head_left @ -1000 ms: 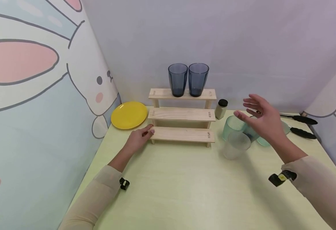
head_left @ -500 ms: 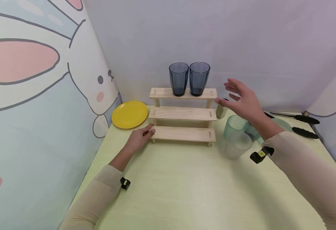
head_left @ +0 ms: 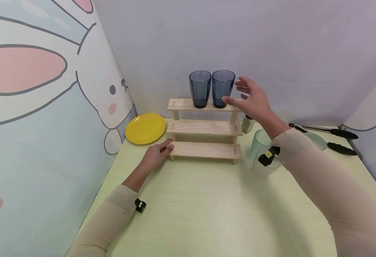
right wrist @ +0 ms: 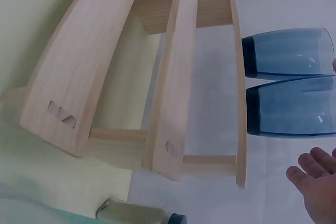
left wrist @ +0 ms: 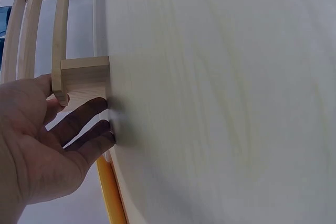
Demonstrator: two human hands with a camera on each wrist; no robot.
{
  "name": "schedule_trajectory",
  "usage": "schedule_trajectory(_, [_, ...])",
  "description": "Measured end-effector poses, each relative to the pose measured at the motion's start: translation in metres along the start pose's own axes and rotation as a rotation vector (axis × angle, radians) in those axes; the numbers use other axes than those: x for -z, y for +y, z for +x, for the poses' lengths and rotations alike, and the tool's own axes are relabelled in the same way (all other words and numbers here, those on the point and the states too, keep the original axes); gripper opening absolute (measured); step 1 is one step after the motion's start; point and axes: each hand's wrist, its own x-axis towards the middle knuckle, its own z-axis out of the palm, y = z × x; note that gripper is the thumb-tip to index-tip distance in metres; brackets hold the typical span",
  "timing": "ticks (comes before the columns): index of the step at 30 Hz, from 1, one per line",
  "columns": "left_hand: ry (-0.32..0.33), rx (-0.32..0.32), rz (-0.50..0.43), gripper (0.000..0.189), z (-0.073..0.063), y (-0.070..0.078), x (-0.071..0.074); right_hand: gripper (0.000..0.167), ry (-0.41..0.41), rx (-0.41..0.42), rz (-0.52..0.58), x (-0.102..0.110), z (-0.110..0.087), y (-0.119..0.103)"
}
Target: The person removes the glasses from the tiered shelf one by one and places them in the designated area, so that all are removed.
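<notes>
A three-step wooden display rack [head_left: 204, 127] stands against the back wall. Two blue drinking glasses, the left one [head_left: 200, 89] and the right one [head_left: 222, 85], stand upright side by side on its top step. My left hand [head_left: 156, 155] pinches the left end of the lowest step between thumb and index finger; in the left wrist view the other fingers [left wrist: 86, 148] extend below it toward the tabletop. My right hand [head_left: 253, 101] is beside the right glass with fingers spread, its thumb overlapping the glass's lower part. The right wrist view shows a gap between these fingers and the glass.
A yellow plate [head_left: 145, 128] leans at the back left. Right of the rack stand a small black-capped jar [head_left: 247, 125], a green cup [head_left: 259, 142] and a frosted cup [head_left: 261, 170], partly behind the right sleeve. Black-handled utensils [head_left: 340, 148] lie farther right.
My right hand has moved left and toward the back, from above the cups on the right to beside the right blue glass. My left hand keeps its place on the rack.
</notes>
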Motion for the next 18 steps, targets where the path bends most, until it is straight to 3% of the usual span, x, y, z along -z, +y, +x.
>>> schedule_trajectory(11, [0.010,-0.013,-0.008,0.062,0.002,-0.004,-0.003,0.113,0.037,-0.134,0.076,-0.021,0.024,-0.020])
schedule_trajectory(18, [-0.003,-0.022,-0.037,0.064,0.002,-0.006,-0.002,0.106,0.081,-0.165,0.164,-0.033,0.036,-0.024])
